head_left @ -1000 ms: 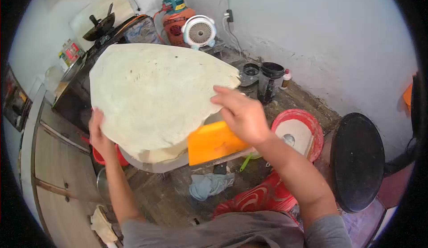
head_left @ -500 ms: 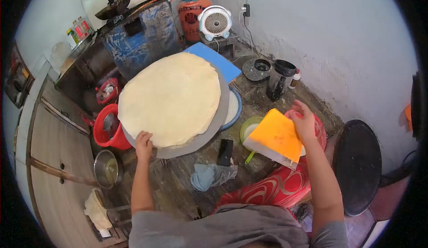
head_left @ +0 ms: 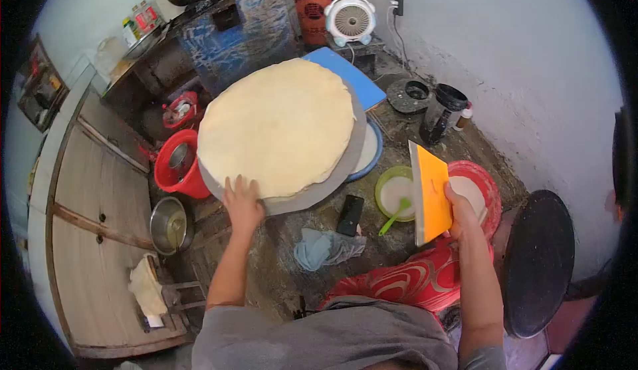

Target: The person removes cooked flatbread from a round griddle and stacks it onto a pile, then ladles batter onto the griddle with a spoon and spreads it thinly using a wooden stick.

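Observation:
A large round sheet of pale dough [head_left: 276, 127] lies on a round grey board [head_left: 299, 204], which shows along its near and right edges. My left hand [head_left: 242, 204] rests at the near left edge of the dough, fingers spread. On the right, my right hand [head_left: 460, 209] is closed around a wide yellow scraper [head_left: 435, 196] with a pale straight edge, held up and tilted. Behind the scraper is a green bowl [head_left: 381, 182] of whitish liquid with a green spoon [head_left: 396, 216] in it. A red basin [head_left: 493, 194] with white contents is partly hidden by my right hand.
A phone [head_left: 350, 214] and a grey-blue cloth [head_left: 319, 250] lie near me. A blue-rimmed bowl [head_left: 377, 154] is partly under the board. Left are a red bucket [head_left: 174, 178] and a metal bowl [head_left: 159, 227]. A fan [head_left: 350, 21] and gas cylinder [head_left: 314, 11] stand behind.
The scraper has turned from broad face up to a steeper tilt, uncovering the green bowl and spoon. My left hand's fingers have spread at the dough's edge. The whole view has shifted.

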A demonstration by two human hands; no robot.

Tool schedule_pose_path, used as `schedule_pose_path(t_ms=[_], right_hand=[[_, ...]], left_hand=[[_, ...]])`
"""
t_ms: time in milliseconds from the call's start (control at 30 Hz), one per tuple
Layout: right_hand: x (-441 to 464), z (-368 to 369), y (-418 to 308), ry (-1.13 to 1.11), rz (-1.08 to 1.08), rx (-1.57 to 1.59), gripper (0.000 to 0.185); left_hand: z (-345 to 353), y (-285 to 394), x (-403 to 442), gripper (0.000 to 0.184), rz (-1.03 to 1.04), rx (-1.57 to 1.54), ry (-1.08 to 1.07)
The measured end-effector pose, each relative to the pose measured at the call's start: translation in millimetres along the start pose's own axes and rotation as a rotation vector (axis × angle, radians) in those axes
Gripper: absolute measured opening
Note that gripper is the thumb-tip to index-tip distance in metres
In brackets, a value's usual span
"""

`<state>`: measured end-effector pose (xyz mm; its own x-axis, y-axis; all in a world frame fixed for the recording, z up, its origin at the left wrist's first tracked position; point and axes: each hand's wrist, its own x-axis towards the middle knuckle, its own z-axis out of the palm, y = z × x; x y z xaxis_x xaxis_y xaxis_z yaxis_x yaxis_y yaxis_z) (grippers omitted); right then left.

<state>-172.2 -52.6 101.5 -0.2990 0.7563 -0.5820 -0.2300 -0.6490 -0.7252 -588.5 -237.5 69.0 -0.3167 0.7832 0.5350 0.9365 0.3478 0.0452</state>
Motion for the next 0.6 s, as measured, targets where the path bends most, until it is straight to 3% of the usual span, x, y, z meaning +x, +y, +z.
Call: schedule_pose_path(t_ms=[33,133,167,200,267,333,367,433,500,567,600], right_hand=[[2,5,2,-0.009,0.006,-0.002,0.038],[1,29,13,-0.141,-0.100,0.188,0.035],[0,42,15,-0.219,-0.151,0.207,0.035],[-1,55,18,-0.296,-0.202,0.227,0.036],[-1,72,27,-0.367,-0.255,0.250,0.038],[2,80,38,-0.388,-0.235,0.137,0.044],[-5,80,36,-0.374,-0.243,0.141,0.044],[-25,81,24,-0.256,-0.205,-0.180,0.054],[-28,63,15,-0.165,-0.264,-0.238,0.059],[-27,33,5,-0.163,-0.244,-0.325,0.049],[-30,23,1,-0.105,-0.239,-0.320,0.042]], left_hand=[[-12,23,1,0.037,-0.010,0.182,0.044],[14,72,-15,0.047,0.098,-0.551,-0.091],[17,98,-25,0.048,-0.268,-1.207,-0.519],[3,135,-23,0.043,-0.378,-1.537,-0.533],[-13,179,-16,0.037,-0.489,-1.868,-0.542],[-11,196,3,0.026,-0.592,-2.107,-0.787],[-7,199,13,0.026,-0.585,-2.110,-0.805],[10,200,40,0.017,-0.808,-2.242,-0.533],[35,191,84,0.017,-1.079,-2.123,-0.312],[75,166,126,0.013,-1.219,-2.200,-0.135],[120,139,139,0.010,-1.212,-2.249,-0.158]])
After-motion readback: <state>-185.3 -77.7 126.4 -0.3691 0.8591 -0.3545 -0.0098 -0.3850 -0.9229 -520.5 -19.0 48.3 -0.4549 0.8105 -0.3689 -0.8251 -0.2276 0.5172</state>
